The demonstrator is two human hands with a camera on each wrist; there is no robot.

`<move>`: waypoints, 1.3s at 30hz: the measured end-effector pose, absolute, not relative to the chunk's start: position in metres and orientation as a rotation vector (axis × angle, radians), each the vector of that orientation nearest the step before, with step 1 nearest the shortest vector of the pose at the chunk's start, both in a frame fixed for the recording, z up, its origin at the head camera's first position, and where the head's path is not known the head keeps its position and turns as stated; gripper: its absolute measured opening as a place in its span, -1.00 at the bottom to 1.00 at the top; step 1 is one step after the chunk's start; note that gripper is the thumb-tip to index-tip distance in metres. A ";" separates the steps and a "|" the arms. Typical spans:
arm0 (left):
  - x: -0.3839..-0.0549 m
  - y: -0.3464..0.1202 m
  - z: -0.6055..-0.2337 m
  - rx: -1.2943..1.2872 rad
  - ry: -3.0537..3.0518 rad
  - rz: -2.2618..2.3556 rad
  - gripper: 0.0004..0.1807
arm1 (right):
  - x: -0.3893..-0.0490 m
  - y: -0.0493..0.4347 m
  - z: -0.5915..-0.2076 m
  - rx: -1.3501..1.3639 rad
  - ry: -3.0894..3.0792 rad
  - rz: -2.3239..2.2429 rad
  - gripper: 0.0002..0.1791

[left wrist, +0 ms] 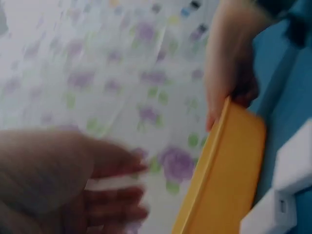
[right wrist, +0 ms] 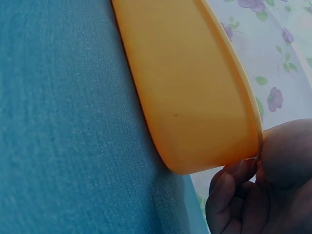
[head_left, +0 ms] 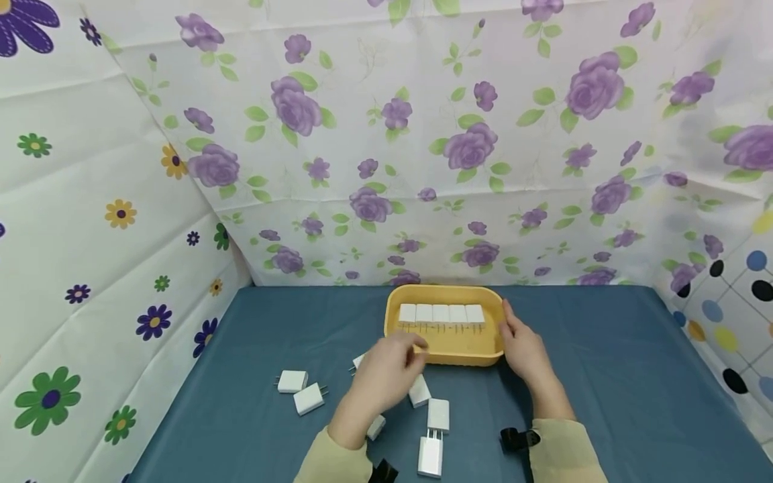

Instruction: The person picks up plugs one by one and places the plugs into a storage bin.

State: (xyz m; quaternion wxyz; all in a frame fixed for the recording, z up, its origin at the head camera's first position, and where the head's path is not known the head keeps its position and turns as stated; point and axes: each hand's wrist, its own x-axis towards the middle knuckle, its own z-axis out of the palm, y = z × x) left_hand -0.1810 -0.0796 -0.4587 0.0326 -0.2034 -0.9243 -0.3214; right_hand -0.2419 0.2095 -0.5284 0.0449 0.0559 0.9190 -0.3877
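Note:
A yellow tray (head_left: 461,354) stands near the back of the table. Inside it, several white charger plugs (head_left: 441,314) lie side by side in a row, prongs toward me. My right hand (head_left: 525,345) pinches the tray's right end, thumb and fingers on the rim, as the right wrist view shows. Over the tray's near left corner hovers my left hand (head_left: 388,372). In the left wrist view its fingers (left wrist: 117,204) are apart from the thumb, blurred, with nothing between them. More white charger plugs (head_left: 431,456) lie loose on the table around the left forearm, some partly hidden by it.
Two charger plugs (head_left: 309,399) lie to the left on the blue tablecloth (head_left: 241,429). A flowered curtain (head_left: 374,147) rises behind the table's back edge. Patterned sheets (head_left: 90,255) hang along the left and right sides.

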 end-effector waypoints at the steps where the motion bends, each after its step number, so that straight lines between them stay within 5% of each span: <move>1: -0.175 -0.079 -0.458 -0.785 -2.839 -0.956 -0.87 | -0.242 0.209 -0.528 0.165 2.814 -1.180 -0.33; 6: -0.151 -0.076 -0.464 -1.406 -2.663 -0.819 -0.76 | -0.244 0.208 -0.528 0.148 2.810 -1.183 -0.33; 10: -0.141 -0.070 -0.467 -1.617 -2.553 -0.737 -0.62 | -0.245 0.209 -0.527 0.143 2.803 -1.193 -0.32; 16: -0.137 -0.063 -0.472 -1.827 -2.694 -0.490 -0.71 | -0.242 0.210 -0.528 0.158 2.787 -1.218 -0.32; 39: -0.120 -0.050 -0.498 -1.771 -2.935 -0.277 -0.90 | -0.243 0.211 -0.527 0.188 2.768 -1.227 -0.32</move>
